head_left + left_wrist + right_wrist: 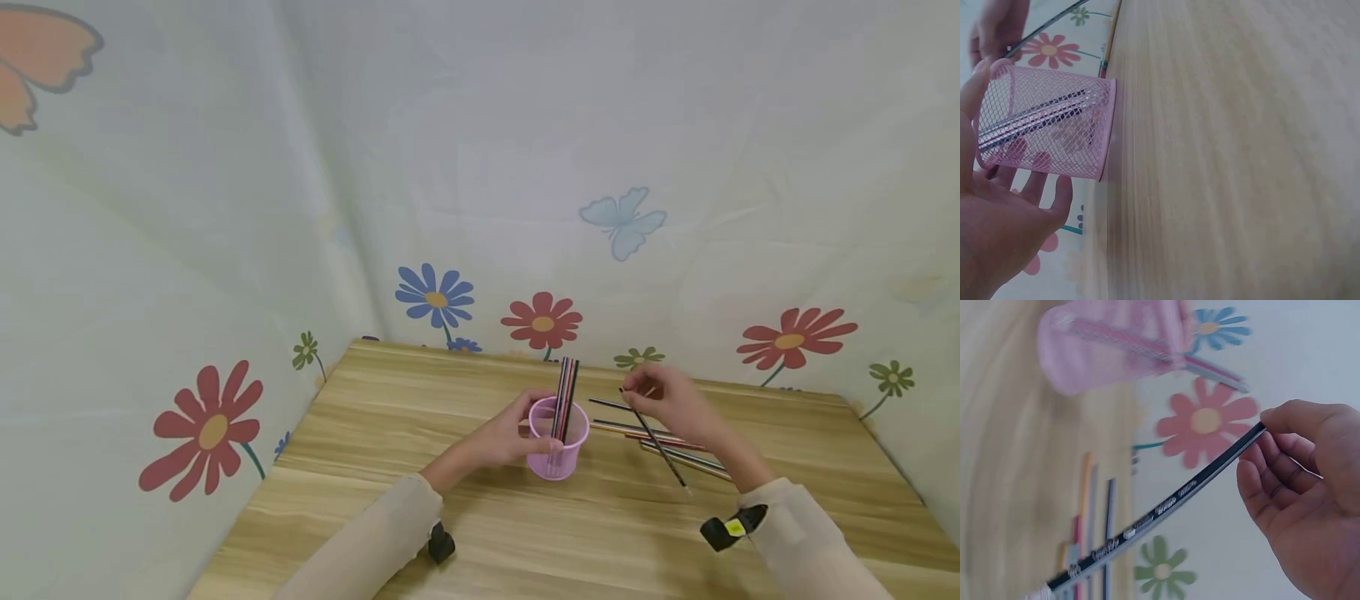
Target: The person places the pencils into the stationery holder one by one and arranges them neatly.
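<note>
My left hand [504,435] holds a pink mesh pencil cup [553,468], thumb on the near side and fingers around the far side. The cup stands upright on the table, and several pencils [567,385] lean together inside it, their upper ends above the rim. To the right, my right hand [671,406] pinches a dark pencil [1166,505] by one end between thumb and fingertips. This pencil slants down toward the table, its far end silvery with white lettering along the shaft. More pencils [686,457] lie below the right hand.
The wood-patterned table [480,533] reaches back to a pale cloth wall [480,167] printed with flowers and butterflies. Another stretch of the cloth [187,292] borders the left side. The loose pencils lie close together right of the cup.
</note>
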Tool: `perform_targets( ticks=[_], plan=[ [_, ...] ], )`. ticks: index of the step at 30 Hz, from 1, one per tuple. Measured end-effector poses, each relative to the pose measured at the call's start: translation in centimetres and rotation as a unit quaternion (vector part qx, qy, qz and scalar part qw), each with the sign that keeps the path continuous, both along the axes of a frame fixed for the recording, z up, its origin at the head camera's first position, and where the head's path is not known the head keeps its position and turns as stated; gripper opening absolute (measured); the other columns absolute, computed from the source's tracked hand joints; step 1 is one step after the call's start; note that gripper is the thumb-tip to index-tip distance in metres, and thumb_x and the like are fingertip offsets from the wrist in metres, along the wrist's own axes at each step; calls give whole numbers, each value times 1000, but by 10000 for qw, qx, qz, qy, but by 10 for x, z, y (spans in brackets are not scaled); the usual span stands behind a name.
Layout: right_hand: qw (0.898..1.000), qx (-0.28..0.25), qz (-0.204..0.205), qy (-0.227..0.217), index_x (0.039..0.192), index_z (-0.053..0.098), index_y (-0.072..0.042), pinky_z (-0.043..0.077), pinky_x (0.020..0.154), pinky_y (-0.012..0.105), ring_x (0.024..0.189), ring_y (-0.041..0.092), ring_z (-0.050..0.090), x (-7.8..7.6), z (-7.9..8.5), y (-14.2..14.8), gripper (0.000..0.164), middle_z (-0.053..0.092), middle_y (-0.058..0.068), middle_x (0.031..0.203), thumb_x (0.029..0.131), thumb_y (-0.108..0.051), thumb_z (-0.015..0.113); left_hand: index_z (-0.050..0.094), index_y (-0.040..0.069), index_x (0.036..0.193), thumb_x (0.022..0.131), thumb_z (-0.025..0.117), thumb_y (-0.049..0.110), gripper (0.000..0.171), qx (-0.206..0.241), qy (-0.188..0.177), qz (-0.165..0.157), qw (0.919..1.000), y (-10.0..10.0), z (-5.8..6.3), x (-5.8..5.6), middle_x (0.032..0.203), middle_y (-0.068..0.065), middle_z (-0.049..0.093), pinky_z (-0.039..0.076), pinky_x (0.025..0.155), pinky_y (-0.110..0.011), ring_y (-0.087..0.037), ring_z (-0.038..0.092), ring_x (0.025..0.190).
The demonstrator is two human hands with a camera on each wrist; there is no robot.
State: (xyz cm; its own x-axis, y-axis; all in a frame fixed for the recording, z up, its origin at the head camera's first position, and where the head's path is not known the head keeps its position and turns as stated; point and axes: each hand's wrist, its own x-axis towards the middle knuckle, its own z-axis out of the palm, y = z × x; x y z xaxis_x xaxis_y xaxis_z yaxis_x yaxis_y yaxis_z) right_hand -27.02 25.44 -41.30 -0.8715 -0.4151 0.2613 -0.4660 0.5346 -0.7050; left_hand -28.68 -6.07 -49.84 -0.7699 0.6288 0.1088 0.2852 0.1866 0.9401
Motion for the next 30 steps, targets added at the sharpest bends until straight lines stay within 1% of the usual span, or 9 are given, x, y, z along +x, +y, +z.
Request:
perform_targets(
  ticks=[6,10,14,17,19,22,24,26,30],
  plan=[
    [9966,-788,-237,101,113,67,3,59,82,20,92,21,68,1,26,-8,15,70,17,104,104,-9,69,37,20,156,95,82,26,76,6,35,20,10000,0,-1,-2,155,-2,50,47,113,-34,-20,50,142],
    [9913,-1249,-335,238,114,65,5,61,82,22,89,20,69,6,40,-16,18,68,16,104,104,-10,69,38,21,155,95,82,27,75,5,-33,33,10000,0,-1,-1,154,0,51,47,114,-34,-18,50,141],
    [9823,-1775,-357,489,114,64,7,63,79,26,87,17,69,14,55,-25,19,66,13,102,104,-7,69,39,22,154,95,82,28,74,24,-112,-11,9999,1,0,2,153,3,51,46,115,-34,-16,50,141],
    [9739,-2157,-336,623,113,64,7,63,76,26,85,17,69,18,67,-34,17,66,12,100,103,-6,69,39,23,154,95,82,28,73,67,-103,-38,9999,1,0,2,153,2,51,46,115,-36,-18,50,142],
    [9675,-2441,-301,591,113,64,7,63,77,26,85,17,69,19,73,-40,17,66,11,100,103,-6,69,38,24,155,96,82,28,73,69,-75,-37,9999,1,-1,1,154,2,51,46,115,-37,-18,50,142],
    [9545,-2938,-289,413,112,63,8,63,79,27,85,18,71,19,76,-48,19,67,11,100,101,-5,71,38,24,155,96,81,28,73,66,-45,-41,10000,0,-2,0,155,1,50,45,116,-38,-18,50,143],
    [9473,-3169,-366,303,113,63,8,63,79,27,83,18,72,17,75,-54,21,68,11,99,101,-6,73,37,23,155,96,81,27,74,65,-37,-47,10000,1,-2,-1,155,1,50,45,117,-38,-18,49,143],
    [9453,-3214,-501,246,113,64,6,63,79,26,83,17,73,13,70,-60,20,69,8,98,101,-8,73,37,22,155,96,81,27,73,89,-52,-55,9999,1,-2,-2,155,1,50,45,117,-38,-17,49,143],
    [9454,-3182,-700,66,113,63,5,63,81,29,84,17,73,6,58,-71,21,69,7,98,102,-10,72,38,21,154,96,81,27,72,86,-67,-35,9999,1,-2,-2,154,1,50,45,116,-36,-16,50,142]
  ],
)
